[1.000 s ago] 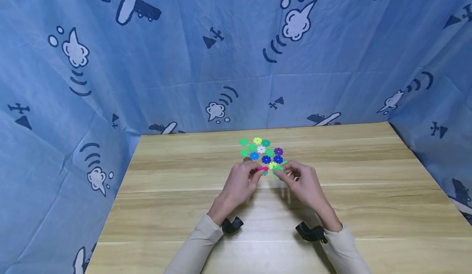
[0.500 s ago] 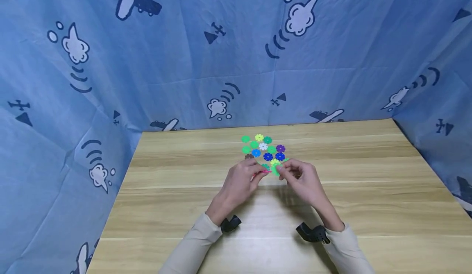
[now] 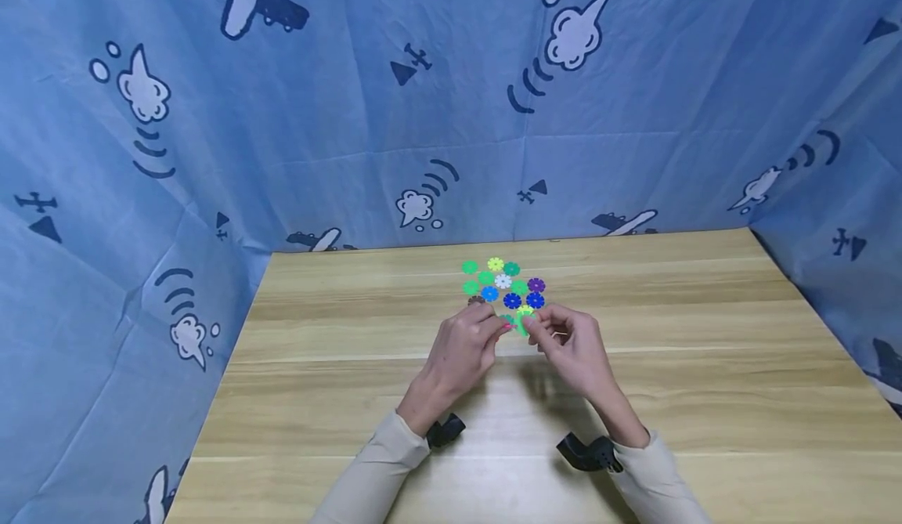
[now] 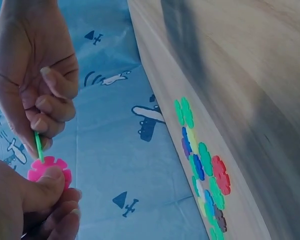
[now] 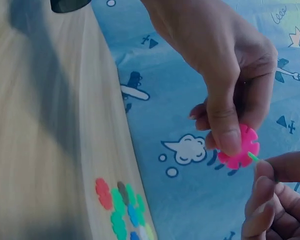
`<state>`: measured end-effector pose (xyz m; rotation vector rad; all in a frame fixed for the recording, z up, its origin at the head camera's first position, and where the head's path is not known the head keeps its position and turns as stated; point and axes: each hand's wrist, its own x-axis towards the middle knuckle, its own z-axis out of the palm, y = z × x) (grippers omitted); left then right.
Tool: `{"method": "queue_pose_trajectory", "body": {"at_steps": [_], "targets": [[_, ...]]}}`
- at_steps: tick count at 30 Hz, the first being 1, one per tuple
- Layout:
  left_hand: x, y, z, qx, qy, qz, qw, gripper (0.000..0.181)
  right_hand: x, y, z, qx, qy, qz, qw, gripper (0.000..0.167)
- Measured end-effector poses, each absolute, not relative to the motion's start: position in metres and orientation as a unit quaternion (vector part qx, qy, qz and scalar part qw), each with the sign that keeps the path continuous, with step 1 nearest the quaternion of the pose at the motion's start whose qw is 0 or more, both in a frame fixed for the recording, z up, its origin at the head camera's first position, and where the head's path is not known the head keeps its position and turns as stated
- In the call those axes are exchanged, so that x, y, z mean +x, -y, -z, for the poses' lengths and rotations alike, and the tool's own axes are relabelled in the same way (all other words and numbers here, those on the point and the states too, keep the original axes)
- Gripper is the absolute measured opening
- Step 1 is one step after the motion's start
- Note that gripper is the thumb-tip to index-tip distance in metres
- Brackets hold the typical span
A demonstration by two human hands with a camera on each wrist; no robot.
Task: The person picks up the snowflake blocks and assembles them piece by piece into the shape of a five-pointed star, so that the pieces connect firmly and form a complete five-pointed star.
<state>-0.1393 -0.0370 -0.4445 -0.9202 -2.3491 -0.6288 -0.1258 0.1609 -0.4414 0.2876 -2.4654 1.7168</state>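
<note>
Left wrist view: left grip (image 4: 32, 200) pinches the pink disc (image 4: 37, 171) by one side; right grip (image 4: 37, 75) pinches the green disc (image 4: 38, 146), seen edge-on, its end at the pink disc's rim, though whether slotted is unclear. Best to align notch with notch, discs square, then press evenly near the joint. Beyond both grips, loose discs (image 3: 503, 281) lie on the counter (image 3: 317, 336).
</note>
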Motion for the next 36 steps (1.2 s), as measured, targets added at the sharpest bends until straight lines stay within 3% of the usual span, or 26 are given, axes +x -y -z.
{"method": "queue_pose_trajectory", "body": {"at_steps": [12, 27, 36], "targets": [[-0.136, 0.035, 0.443, -0.349, 0.864, 0.226, 0.284, 0.011, -0.124, -0.156, 0.442, 0.088, 0.798, -0.592, 0.064, 0.020], [-0.139, 0.038, 0.444, -0.319, 0.867, 0.315, 0.218, 0.006, -0.127, -0.160, 0.442, 0.070, 0.814, -0.576, 0.040, 0.024], [-0.145, 0.041, 0.446, -0.270, 0.863, 0.378, 0.200, 0.007, -0.140, -0.171, 0.451, 0.030, 0.816, -0.576, 0.039, 0.040]]}}
